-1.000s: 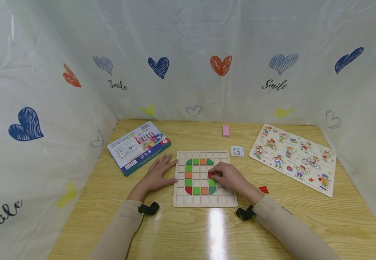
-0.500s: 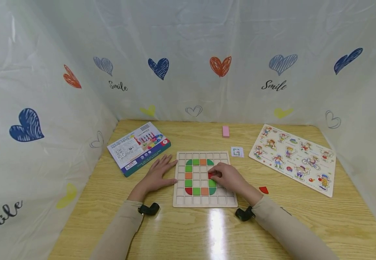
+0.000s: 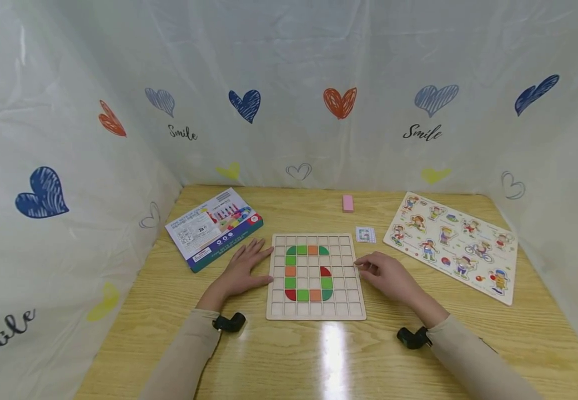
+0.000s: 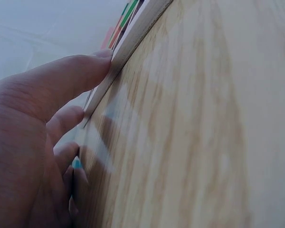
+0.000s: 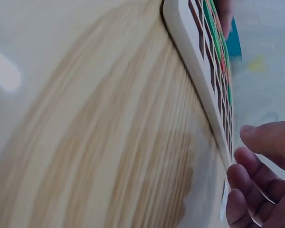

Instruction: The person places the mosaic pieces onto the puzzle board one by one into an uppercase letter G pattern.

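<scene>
A square wooden grid board (image 3: 316,312) lies on the table, with green, orange, red and teal pieces set in a G-like ring of its cells. My left hand (image 3: 241,269) lies at the board's left side, fingers spread. In the left wrist view its thumb (image 4: 85,66) touches the board's edge. Just off the right edge, my right hand (image 3: 386,275) has loosely bent fingers, and the right wrist view shows nothing between thumb and fingertips (image 5: 240,175). A red quarter-round piece (image 3: 325,271) sits in a right-hand cell, above a green square (image 3: 326,283).
A small pattern card (image 3: 366,234) lies beyond the board's top right corner, with a pink block (image 3: 347,203) farther back. At back left is a flat game box (image 3: 214,228). A picture puzzle board (image 3: 453,244) lies at the right.
My right hand has let go of the red piece on the board and moved right, past the board's edge. The loose red piece on the table is now hidden. My left hand stays put.
</scene>
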Tool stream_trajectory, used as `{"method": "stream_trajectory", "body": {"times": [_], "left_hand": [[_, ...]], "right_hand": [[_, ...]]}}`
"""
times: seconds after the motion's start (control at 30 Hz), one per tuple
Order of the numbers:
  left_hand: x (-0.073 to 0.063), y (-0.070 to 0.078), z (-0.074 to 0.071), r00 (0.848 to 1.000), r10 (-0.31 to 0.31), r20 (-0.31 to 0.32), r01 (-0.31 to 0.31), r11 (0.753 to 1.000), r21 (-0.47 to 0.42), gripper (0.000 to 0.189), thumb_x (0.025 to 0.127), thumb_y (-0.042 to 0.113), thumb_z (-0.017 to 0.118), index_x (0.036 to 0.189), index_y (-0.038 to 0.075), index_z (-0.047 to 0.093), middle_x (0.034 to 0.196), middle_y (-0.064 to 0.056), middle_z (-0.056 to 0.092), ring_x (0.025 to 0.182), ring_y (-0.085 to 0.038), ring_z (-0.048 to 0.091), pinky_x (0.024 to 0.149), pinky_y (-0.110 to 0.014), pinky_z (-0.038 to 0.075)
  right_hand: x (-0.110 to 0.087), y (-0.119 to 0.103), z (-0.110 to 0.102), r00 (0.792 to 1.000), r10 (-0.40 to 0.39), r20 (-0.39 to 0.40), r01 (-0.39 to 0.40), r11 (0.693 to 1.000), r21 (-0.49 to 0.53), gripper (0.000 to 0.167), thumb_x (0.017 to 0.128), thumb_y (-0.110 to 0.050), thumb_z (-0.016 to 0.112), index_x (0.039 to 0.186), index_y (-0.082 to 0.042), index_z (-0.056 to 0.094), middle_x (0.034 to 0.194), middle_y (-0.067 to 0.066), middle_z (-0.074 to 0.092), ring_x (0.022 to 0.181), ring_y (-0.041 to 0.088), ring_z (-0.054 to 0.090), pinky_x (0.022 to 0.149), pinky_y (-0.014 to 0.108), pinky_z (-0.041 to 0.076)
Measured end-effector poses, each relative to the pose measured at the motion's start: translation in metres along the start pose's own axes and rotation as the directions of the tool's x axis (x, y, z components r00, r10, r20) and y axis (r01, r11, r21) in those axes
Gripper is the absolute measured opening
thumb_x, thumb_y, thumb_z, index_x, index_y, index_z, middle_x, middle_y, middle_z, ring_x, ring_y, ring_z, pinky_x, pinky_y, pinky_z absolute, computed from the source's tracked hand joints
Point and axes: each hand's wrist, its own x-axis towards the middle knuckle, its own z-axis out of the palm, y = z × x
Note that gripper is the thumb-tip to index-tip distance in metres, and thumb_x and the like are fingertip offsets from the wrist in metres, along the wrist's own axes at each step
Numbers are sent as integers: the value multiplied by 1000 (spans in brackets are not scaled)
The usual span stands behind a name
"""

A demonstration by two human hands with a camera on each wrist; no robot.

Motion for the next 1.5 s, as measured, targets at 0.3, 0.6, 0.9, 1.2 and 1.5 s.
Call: {"method": "stream_trajectory", "body": {"times": [0.3, 0.6, 0.9, 1.2, 1.5], "left_hand": [[-1, -4, 1, 1000, 17, -15, -17, 1000, -7, 84, 93, 51, 69, 162, 20, 31, 171, -9, 12, 157, -29, 0, 125, -50, -1], [-1, -4, 1, 1000, 20, -17, -20, 1000, -1, 84, 93, 51, 69, 162, 20, 31, 171, -8, 11, 157, -28, 0, 125, -50, -1], [-1, -1, 1, 1000, 13, -10, -13, 1000, -7, 84, 93, 52, 69, 162, 21, 31, 171, -9, 11, 157, -29, 0, 125, -50, -1], [-1, 0, 0, 1000, 12, -8, -12, 1000, 2, 84, 93, 51, 69, 162, 20, 31, 171, -9, 11, 157, -28, 0, 125, -50, -1], [0, 0, 0, 1000, 13, -10, -13, 1000, -5, 84, 93, 51, 69, 162, 20, 32, 170, -9, 11, 157, -28, 0, 125, -50, -1]], "right_hand": [[-41, 34, -37, 998, 62, 6, -61, 997, -36, 21, 97, -14, 71, 117, -9, 74, 100, -3, 68, 82, 7, 59, 70, 30, 52], [-65, 49, -50, 995, 87, 57, -87, 996, 0, 19, 94, -19, 75, 111, -11, 75, 102, -2, 65, 84, 4, 59, 71, 27, 53], [-65, 50, -46, 994, 92, 61, -92, 996, -8, 7, 94, -18, 75, 98, -19, 69, 90, -7, 62, 76, 3, 54, 65, 25, 48], [-53, 43, -36, 998, 39, 51, -38, 999, -33, 14, 98, -14, 69, 112, -16, 72, 98, -8, 68, 79, 2, 55, 68, 28, 49], [-26, 22, -14, 999, 17, 40, -20, 997, 77, 18, 100, -14, 65, 117, -14, 71, 100, -6, 68, 79, 6, 57, 68, 26, 50]]}}
